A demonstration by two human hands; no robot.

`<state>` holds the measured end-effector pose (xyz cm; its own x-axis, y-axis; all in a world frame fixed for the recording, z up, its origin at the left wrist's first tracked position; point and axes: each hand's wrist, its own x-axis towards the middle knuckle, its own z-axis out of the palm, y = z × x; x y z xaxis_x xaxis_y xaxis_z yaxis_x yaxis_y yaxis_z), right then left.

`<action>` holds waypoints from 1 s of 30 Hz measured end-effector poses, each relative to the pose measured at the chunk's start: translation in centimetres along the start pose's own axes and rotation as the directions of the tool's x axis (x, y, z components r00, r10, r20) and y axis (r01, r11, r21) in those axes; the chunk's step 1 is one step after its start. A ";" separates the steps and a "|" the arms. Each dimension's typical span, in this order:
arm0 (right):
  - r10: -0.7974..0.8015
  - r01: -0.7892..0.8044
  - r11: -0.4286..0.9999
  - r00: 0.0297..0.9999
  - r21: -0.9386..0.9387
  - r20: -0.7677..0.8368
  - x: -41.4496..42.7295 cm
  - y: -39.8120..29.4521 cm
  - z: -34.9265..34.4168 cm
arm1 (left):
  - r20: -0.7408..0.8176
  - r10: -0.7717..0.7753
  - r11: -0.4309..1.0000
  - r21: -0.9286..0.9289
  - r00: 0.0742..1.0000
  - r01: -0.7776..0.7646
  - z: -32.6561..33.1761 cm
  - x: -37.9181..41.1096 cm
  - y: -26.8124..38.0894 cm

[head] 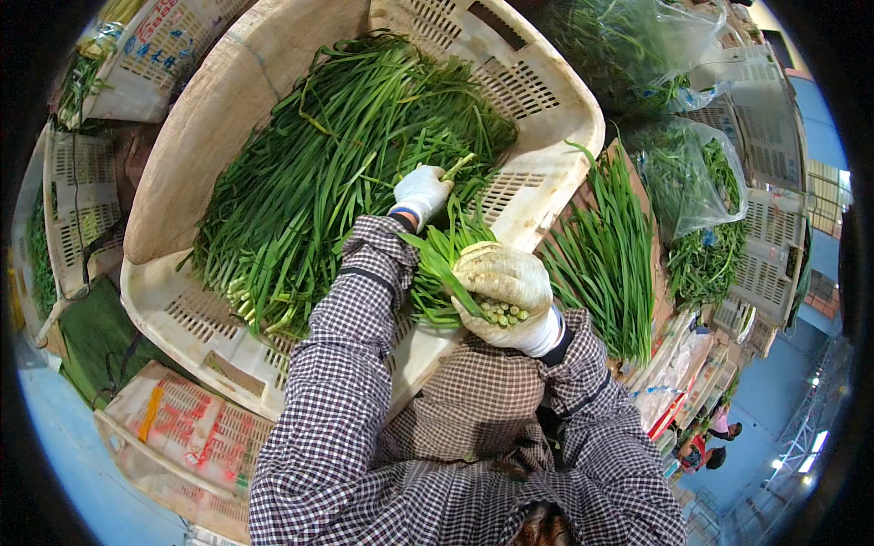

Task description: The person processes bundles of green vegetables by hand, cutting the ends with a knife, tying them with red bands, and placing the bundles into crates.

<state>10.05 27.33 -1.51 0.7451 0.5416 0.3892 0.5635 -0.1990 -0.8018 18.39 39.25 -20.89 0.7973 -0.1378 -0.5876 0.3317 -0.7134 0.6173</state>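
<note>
My left hand [420, 193], in a white glove, reaches into a large white plastic crate [198, 130]. Its fingers are closed on a few pale green stems [459, 166] above a heap of long, flat-leaved greens [328, 157] that look like garlic chives. Nearer my body, my right hand [505, 290] wears a soiled whitish glove and grips a bunch of the same greens [440, 266]. The pale stem ends [504, 312] of that bunch face me, while its leaves point away over the crate's near rim. The glove covers the bunch's middle.
Right of the crate, more long green leaves [608, 252] lie on cardboard [645, 198]. Clear plastic bags of greens [689, 174] stand beyond them. White crates [761, 252] are stacked at the right; a red-marked crate [191, 437] sits at lower left. Two people [703, 450] appear far right.
</note>
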 end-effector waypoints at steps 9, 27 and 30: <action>0.696 -0.537 0.701 0.659 0.469 -0.285 3.7 4.8 -1.9 | -0.512 0.229 0.682 -0.523 0.828 -0.512 -0.6 -6.8 -1.3; 0.616 -0.619 0.730 0.780 0.291 0.113 3.2 3.9 -3.0 | -0.539 0.385 0.884 -0.018 0.749 -0.467 -0.1 -13.7 2.8; 0.518 -0.545 0.810 0.838 0.216 0.172 2.6 3.1 -3.3 | -0.462 0.420 0.885 0.015 0.781 -0.466 -0.5 -15.7 3.4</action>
<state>14.93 25.41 -1.45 0.8547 0.4914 -0.1676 -0.0273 -0.2798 -0.9597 7.23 39.38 -9.29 0.9951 -0.0901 0.0415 -0.0861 -0.5773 0.8120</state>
